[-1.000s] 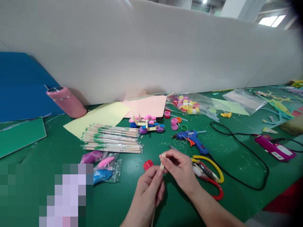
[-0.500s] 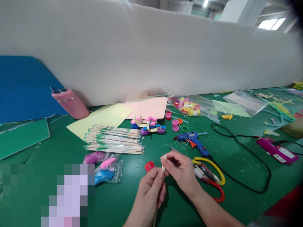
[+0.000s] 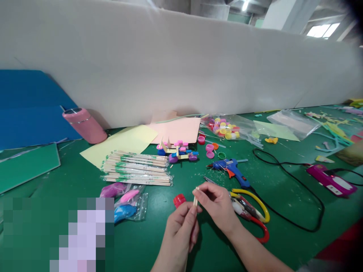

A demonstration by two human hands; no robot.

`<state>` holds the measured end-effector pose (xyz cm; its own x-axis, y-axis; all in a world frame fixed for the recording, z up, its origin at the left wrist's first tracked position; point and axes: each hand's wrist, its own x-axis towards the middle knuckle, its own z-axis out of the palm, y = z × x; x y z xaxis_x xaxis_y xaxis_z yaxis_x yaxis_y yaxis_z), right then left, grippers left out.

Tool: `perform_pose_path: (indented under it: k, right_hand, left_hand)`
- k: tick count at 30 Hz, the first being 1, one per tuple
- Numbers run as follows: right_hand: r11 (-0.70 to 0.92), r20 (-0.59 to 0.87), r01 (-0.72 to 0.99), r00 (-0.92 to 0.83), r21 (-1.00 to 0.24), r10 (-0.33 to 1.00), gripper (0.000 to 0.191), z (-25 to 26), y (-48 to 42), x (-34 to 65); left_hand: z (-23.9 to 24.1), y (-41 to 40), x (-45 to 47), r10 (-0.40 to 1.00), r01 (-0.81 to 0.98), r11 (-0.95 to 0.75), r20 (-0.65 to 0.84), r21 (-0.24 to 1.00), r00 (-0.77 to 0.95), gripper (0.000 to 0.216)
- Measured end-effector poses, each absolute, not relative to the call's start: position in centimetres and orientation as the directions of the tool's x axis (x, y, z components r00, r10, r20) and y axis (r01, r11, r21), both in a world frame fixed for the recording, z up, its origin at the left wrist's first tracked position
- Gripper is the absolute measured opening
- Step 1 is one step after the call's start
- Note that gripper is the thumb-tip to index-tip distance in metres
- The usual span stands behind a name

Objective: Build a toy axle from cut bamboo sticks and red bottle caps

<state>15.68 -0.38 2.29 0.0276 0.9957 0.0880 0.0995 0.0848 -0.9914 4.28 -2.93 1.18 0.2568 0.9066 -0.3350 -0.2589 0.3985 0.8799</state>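
In the head view, the left hand (image 3: 179, 226) has its grip clamped on a pair of pale sticks (image 3: 196, 197), thumb pressed against them below their upper ends. The right hand (image 3: 217, 206) pinches the same sticks just above, thumb and fingers together around the tips. The sticks stand roughly upright between the hands, over the near part of the green tabletop (image 3: 141, 241); the left hand hides much of their length.

The step in hand looks like lining the sticks up at their ends. By my judgement, the next move calls for a steady left grip while the right fingertips adjust or let go, without the ends slipping out of line.

A red cap (image 3: 179, 200) sits just beside the left hand, and a tool with yellow and red handles (image 3: 254, 218) lies beside the right. Beyond them are wrapped sticks (image 3: 136, 168) and a blue glue gun (image 3: 233, 169).
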Motion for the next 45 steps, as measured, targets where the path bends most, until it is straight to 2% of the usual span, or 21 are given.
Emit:
perform_pose_path:
  k: [8, 13, 21, 24, 29, 36, 45]
  right_hand:
    - [0.072, 0.075, 0.106, 0.024, -0.992, 0.997, 0.022, 2.4, -0.5, 15.7]
    - [0.012, 0.012, 0.000, 0.007, -1.000, 1.000, 0.023, 2.3, -0.3, 15.8]
    - [-0.043, -0.047, -0.070, 0.053, -0.997, 0.998, 0.029, 2.1, 0.0, 15.8]
    - [-0.061, -0.066, -0.084, 0.054, -0.995, 0.996, 0.030, 1.9, 0.0, 15.8]
    - [-0.059, -0.066, -0.104, 0.072, -0.993, 0.995, 0.029, 1.8, 0.1, 15.7]
    - [-0.066, -0.079, -0.134, 0.091, -0.989, 0.993, 0.027, 2.0, 0.1, 15.7]
    - [-0.086, -0.101, -0.165, 0.088, -0.983, 0.991, 0.027, 1.9, 0.1, 15.7]
  left_hand:
    - [1.1, -3.0, 4.2, 0.901, -0.241, 0.405, -0.341, 0.882, 0.266, 0.028]
    - [1.6, -3.0, 4.3, 0.887, -0.257, 0.439, -0.370, 0.861, 0.278, 0.024]
    - [2.0, -2.8, 4.3, 0.819, -0.472, 0.564, -0.386, 0.678, 0.424, 0.022]
    - [2.3, -2.7, 4.3, 0.817, -0.494, 0.572, -0.397, 0.655, 0.419, 0.023]
    - [2.3, -2.7, 4.5, 0.821, -0.493, 0.569, -0.419, 0.659, 0.387, 0.024]
    - [2.3, -3.1, 4.5, 0.849, -0.412, 0.527, -0.446, 0.743, 0.282, 0.019]
    - [2.2, -3.2, 4.5, 0.857, -0.332, 0.512, -0.450, 0.792, 0.251, 0.022]
